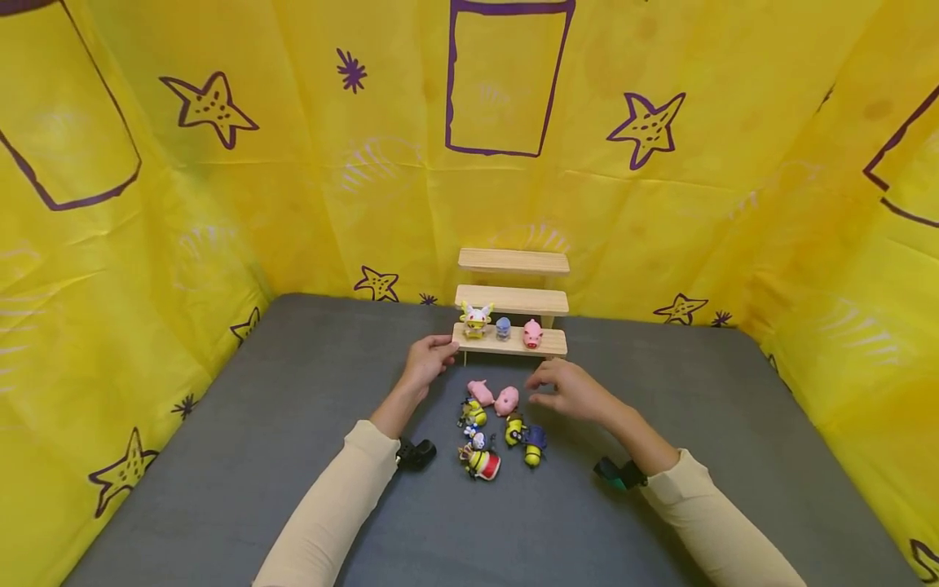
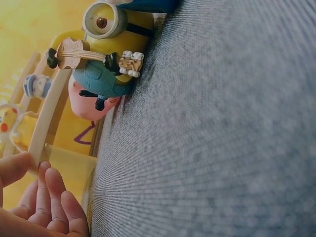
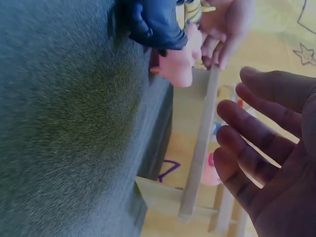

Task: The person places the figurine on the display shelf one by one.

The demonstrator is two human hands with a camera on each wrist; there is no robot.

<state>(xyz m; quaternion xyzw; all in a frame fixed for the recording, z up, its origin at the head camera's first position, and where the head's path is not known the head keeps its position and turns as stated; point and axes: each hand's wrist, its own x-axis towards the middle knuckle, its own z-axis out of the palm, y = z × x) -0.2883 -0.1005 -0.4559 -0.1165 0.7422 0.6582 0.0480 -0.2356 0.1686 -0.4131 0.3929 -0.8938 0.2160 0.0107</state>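
Note:
My left hand (image 1: 428, 364) pinches the left end of the lowest tier of a wooden three-tier shelf (image 1: 509, 349); the left wrist view has thumb and fingertips at that end. On this tier stand a yellow-and-white figure (image 1: 475, 323), a small blue-grey figure (image 1: 503, 328) and a pink pig figure (image 1: 532, 333). My right hand (image 1: 575, 390) hovers before the shelf's right end, fingers loosely bent around nothing. Between the hands lie two pink pig figures (image 1: 506, 400) and several Minion figures, one with a ukulele (image 2: 74, 54) and one in a red cape (image 1: 486, 465).
The shelf's middle tier (image 1: 511, 299) and top tier (image 1: 513, 261) rise behind the lowest one. A small white-and-blue figure (image 1: 475, 439) lies among the Minions. Grey cloth (image 1: 293, 408) covers the table, and a yellow patterned curtain (image 1: 411, 196) encloses its back and sides.

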